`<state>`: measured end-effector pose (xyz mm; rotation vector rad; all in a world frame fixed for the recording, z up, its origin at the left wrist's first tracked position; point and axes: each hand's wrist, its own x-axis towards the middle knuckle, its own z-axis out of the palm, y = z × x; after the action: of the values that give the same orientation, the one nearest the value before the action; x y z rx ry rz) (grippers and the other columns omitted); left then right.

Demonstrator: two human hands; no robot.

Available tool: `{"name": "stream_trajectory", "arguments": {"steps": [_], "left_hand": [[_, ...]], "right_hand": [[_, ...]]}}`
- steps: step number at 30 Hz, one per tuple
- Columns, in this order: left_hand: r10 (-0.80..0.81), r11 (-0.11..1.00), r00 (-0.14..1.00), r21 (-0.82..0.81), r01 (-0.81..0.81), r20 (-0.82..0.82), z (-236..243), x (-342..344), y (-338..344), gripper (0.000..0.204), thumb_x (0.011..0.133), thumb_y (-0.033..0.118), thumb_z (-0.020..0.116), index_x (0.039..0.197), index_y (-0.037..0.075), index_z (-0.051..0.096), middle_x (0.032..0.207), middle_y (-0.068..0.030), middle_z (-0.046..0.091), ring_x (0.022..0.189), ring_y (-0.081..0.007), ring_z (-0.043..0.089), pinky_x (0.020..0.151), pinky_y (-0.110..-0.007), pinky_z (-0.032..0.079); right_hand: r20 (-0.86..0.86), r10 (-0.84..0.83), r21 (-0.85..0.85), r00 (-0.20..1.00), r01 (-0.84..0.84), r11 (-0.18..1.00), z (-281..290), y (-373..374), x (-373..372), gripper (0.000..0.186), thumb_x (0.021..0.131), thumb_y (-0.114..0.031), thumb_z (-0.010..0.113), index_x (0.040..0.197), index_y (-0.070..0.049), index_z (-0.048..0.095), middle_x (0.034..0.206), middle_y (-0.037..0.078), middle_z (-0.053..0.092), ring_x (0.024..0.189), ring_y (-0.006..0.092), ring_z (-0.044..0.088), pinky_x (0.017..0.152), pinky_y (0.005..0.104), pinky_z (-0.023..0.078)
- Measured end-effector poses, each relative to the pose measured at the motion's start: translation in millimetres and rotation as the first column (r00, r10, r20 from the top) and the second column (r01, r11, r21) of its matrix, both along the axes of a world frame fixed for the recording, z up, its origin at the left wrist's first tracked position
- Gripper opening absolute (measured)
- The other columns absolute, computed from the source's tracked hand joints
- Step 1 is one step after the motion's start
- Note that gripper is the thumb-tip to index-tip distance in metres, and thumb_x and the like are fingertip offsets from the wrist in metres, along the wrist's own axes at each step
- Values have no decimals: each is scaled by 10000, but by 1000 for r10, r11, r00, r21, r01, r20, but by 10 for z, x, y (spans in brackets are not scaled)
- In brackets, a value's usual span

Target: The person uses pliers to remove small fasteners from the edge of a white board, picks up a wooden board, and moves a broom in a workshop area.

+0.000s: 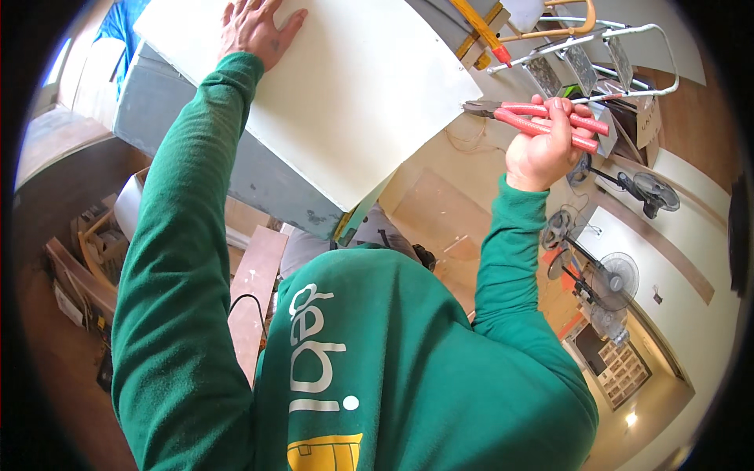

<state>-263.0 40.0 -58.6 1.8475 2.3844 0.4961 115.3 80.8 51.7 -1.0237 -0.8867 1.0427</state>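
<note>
A large white panel (pixel 353 86) lies on top of a grey box-like piece (pixel 275 177) in front of me. My left hand (pixel 255 35) rests flat on the panel's far left part, fingers spread. In my right hand (pixel 538 153) is a pair of diagonal cutting pliers (pixel 518 121) with red handles, the fingers wrapped around them. The dark jaws meet the panel's right corner. Whether they grip anything there is too small to tell.
A white-framed stepladder (pixel 585 67) and an orange-yellow bar clamp (pixel 479 27) are at the far right. Several fans (pixel 616 279) stand to the right. Wooden pieces and clutter (pixel 94 251) fill the left. A pinkish board (pixel 259 294) lies below the grey piece.
</note>
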Motion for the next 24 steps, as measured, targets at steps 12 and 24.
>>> {"name": "stream_trajectory", "arguments": {"steps": [12,24], "left_hand": [[25,998,1000,-49,-25,-2,130,74,14,646,950,412,627,1523,153,480,1629,-202,356,1515,-432,288,1233,-595,213],[9,999,1000,-52,-9,0,107,35,5,640,960,403,623,1528,150,472,1637,-194,346,1527,-424,269,1246,-592,193]], "right_hand": [[497,858,-124,133,-967,222,138,230,-21,419,754,148,594,1102,-82,552,1177,65,536,992,175,552,910,360,477],[-51,442,0,896,-442,897,-20,256,357,721,794,63,568,1476,-87,389,1163,76,513,1152,238,531,1155,600,368]]}}
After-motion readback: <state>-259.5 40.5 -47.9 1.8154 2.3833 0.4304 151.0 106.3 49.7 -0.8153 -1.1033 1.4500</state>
